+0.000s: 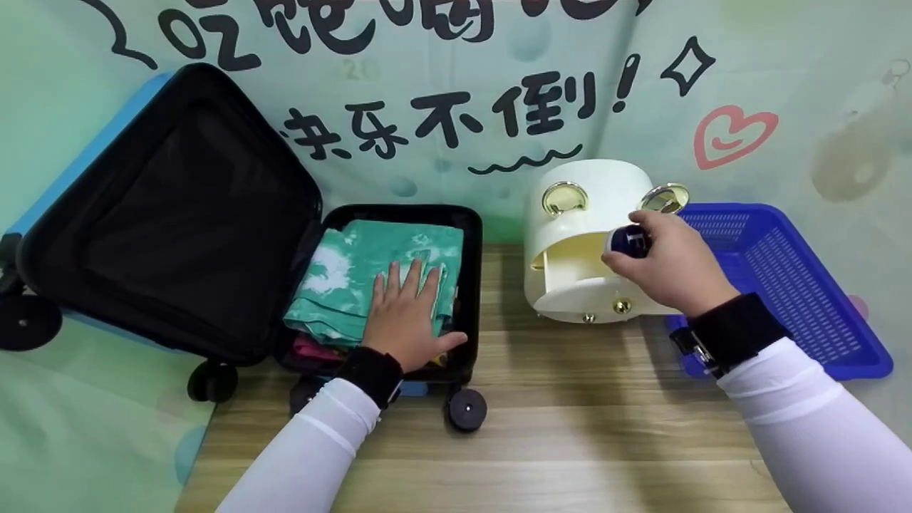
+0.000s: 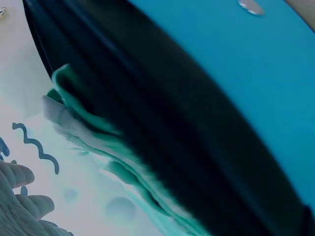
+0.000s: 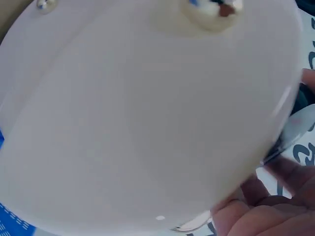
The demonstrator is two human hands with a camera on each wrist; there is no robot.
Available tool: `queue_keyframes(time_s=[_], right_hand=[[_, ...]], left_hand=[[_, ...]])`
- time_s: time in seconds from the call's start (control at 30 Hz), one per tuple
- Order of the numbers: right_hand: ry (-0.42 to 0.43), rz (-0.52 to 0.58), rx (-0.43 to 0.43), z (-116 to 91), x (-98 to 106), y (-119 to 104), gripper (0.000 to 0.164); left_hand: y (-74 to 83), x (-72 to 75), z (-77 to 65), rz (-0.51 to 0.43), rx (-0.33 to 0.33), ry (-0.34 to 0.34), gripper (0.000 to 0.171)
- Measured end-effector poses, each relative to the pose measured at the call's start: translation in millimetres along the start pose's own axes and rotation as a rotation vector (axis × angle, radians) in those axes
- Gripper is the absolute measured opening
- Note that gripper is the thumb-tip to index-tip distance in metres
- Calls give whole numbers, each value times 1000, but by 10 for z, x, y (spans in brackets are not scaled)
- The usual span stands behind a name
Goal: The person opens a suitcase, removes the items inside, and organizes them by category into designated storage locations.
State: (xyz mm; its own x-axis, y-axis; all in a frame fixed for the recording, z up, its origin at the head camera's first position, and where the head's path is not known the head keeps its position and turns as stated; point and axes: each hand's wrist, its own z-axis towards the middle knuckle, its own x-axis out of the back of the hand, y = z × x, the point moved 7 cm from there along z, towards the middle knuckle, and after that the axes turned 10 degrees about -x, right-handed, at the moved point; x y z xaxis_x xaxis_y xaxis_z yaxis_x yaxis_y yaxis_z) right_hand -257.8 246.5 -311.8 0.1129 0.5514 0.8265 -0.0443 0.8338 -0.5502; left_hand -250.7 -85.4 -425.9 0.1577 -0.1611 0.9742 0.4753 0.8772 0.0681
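Note:
My left hand point(image 1: 406, 313) rests with spread fingers on a folded green-and-white tie-dye cloth point(image 1: 349, 285). The cloth lies in the black-lined lower half of a suitcase point(image 1: 473, 299), with a pink item point(image 1: 317, 349) partly showing under it. In the left wrist view, the cloth's folded edges point(image 2: 128, 169) stick up past the suitcase rim. My right hand point(image 1: 680, 267) pinches a small dark blue container point(image 1: 630, 242) with a pale end, its kind unclear. It is in front of the opening of a white drum-shaped box point(image 1: 598, 178) with gold-rimmed ears; the box hides part of this hand in the right wrist view.
The suitcase lid point(image 1: 192, 221) stands open at the left, and wheels point(image 1: 467, 410) protrude at the front. Behind and right of the white box is a blue perforated basket point(image 1: 805, 285). All stand on a wood-grain tabletop point(image 1: 541, 427) before a printed backdrop point(image 1: 442, 164).

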Motion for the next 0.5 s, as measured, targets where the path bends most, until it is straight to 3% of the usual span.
queue_keyframes(time_s=[0.17, 0.3, 0.5], right_hand=[[-16, 38, -88, 21, -35, 60, 81], [-10, -11, -143, 11, -87, 81, 69], [-87, -90, -192, 55, -145, 102, 64]], left_hand=[[-64, -54, -33, 14, 20, -26, 112], [-98, -89, -49, 4, 30, -42, 112], [-132, -132, -58, 15, 32, -43, 113]])
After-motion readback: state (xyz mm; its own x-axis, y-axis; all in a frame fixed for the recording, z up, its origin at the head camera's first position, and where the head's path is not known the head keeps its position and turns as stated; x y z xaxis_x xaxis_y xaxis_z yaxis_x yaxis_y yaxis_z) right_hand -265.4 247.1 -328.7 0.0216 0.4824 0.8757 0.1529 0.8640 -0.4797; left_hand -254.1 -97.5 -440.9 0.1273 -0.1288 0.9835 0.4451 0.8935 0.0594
